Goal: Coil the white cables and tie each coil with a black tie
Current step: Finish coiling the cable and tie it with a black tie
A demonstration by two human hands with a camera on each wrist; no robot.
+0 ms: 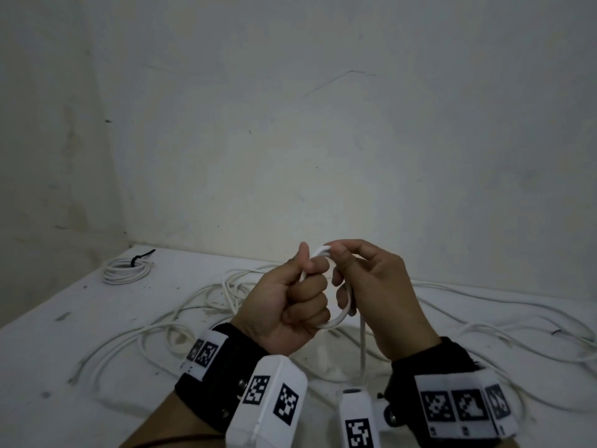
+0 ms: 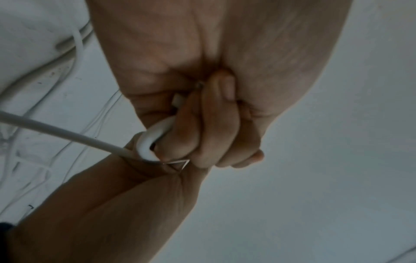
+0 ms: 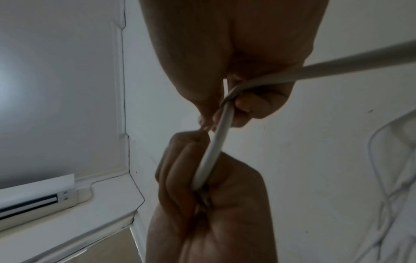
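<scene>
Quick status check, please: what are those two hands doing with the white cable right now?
Left hand grips first small loop of white cable; right hand pinches loop top. One tied coil at far left. Loose cables tangled on table, nothing blocking.

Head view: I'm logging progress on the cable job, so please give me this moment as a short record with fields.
left hand: left hand grips the first small loop of a white cable, fingers curled round it
right hand: right hand pinches the same loop at its top
cable tail: hangs down from the loop to the table
finished coil: one tied coil at the far left, with a black tie on it
loose cables: loose white cables spread uncoiled across the table
</scene>
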